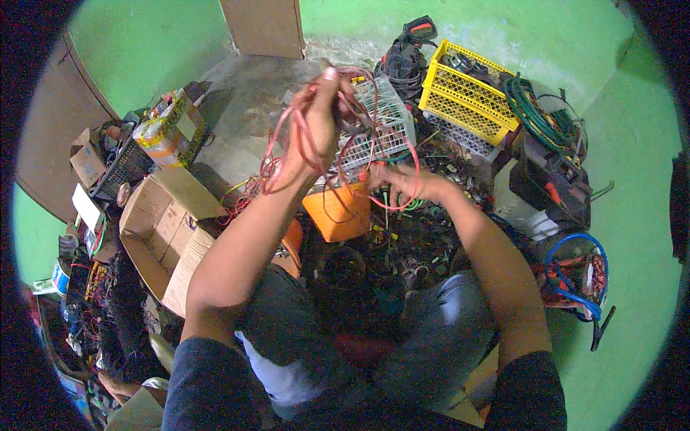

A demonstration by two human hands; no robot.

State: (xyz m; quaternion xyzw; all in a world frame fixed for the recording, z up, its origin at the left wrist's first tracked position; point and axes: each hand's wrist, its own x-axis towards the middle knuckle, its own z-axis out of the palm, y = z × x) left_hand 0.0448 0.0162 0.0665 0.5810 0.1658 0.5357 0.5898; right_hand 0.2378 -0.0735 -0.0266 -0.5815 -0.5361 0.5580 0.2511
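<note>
My left hand (320, 122) is raised ahead of me, closed around a loose coil of reddish-pink wire (302, 136). Strands of it loop down past the wrist and across toward the right. Lower and to the right, my right hand (413, 185) is a little blurred; thumb and forefinger look pinched on the wire, and the other fingers hang downward. A pink loop curves around this hand. Below the hands stands an orange container (335, 219). Behind them a white plastic crate (392, 118) sits tilted on the floor.
An open cardboard box (147, 233) lies at the left, near more tangled red wire (244, 205). Yellow crates (467, 93) stand at the back right beside coiled green hose (535, 111). A dark toolbox (550, 179) and a blue cable (604, 269) are at the right. Small parts litter the floor.
</note>
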